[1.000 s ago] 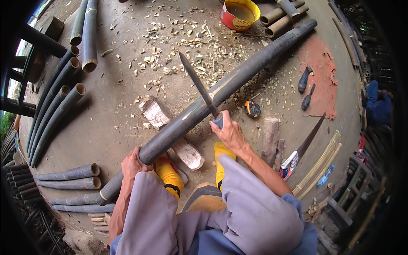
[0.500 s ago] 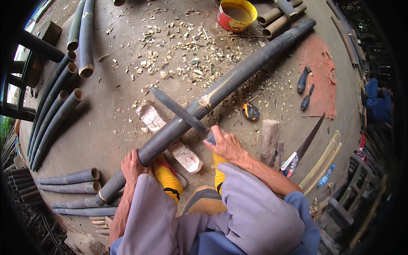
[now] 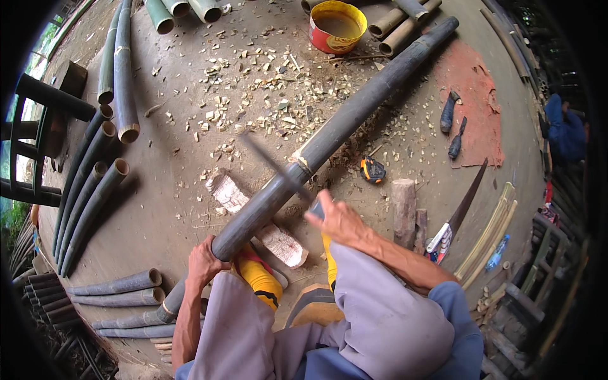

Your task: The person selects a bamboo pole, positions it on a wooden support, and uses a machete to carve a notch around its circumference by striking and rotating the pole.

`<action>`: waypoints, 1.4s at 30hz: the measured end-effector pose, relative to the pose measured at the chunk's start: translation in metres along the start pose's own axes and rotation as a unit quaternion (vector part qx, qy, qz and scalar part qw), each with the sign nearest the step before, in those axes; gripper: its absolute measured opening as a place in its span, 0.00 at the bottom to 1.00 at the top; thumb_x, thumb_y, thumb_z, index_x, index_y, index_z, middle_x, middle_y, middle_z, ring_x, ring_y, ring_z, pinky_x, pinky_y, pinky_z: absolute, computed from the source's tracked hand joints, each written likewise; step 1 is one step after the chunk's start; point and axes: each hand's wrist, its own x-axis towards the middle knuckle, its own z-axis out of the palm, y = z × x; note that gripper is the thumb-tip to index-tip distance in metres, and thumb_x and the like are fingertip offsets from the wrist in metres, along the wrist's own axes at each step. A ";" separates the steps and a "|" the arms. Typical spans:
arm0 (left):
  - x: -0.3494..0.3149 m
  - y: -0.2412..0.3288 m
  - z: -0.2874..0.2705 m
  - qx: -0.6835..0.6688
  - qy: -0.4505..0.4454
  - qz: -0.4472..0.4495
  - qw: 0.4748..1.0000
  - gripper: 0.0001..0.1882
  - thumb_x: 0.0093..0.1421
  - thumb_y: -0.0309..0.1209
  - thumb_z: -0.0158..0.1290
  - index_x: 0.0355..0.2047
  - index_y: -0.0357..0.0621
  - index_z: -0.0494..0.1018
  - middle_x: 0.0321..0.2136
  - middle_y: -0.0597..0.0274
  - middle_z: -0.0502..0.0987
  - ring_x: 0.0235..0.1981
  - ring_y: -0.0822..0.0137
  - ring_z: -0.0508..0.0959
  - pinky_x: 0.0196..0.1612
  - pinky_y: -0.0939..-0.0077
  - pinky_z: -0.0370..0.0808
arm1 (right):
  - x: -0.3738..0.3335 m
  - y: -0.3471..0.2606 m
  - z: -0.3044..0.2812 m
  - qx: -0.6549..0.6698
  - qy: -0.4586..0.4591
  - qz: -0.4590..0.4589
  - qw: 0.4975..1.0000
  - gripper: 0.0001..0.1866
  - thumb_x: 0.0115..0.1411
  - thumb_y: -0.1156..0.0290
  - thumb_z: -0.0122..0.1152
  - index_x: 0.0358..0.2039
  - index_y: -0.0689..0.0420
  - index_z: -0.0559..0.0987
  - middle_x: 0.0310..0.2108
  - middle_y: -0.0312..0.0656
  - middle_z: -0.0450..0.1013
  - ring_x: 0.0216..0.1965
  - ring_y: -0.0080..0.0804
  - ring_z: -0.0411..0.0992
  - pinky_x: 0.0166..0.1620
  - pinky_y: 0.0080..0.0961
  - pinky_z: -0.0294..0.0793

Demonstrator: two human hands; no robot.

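A long dark bamboo pole (image 3: 367, 107) slants across the view from beside my left leg to the far right. My left hand (image 3: 206, 261) is wrapped around its near part, next to my left knee. A machete (image 3: 269, 157) lies across the pole just on the near side of a pale cut node (image 3: 303, 163); its blade is smeared by motion and points to the far left. My right hand (image 3: 342, 221) is closed around the machete's handle. Under the pole sits a rough pinkish wood block (image 3: 282, 246).
Wood chips (image 3: 253, 95) litter the ground beyond the pole. A red and yellow bucket (image 3: 337, 28) of murky liquid stands at the far side. To the right lie a tape measure (image 3: 372, 170), a handsaw (image 3: 459, 212) and two dark tools (image 3: 450, 113). Bamboo poles (image 3: 95, 196) line the left.
The pole has rolled, so its pale cut strip now shows along its left edge. The machete blade has turned more edge-on over the pole. The whole view has shifted slightly.
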 end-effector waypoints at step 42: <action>-0.009 0.006 0.035 0.035 0.201 0.036 0.978 0.36 0.32 0.32 0.67 0.47 0.45 0.70 0.39 0.52 0.77 0.43 0.48 0.77 0.47 0.59 0.74 | -0.004 0.011 0.006 -0.175 0.014 -0.087 0.981 0.18 0.65 0.58 0.55 0.38 0.59 0.62 0.19 0.54 0.73 0.18 0.46 0.76 0.18 0.42 0.77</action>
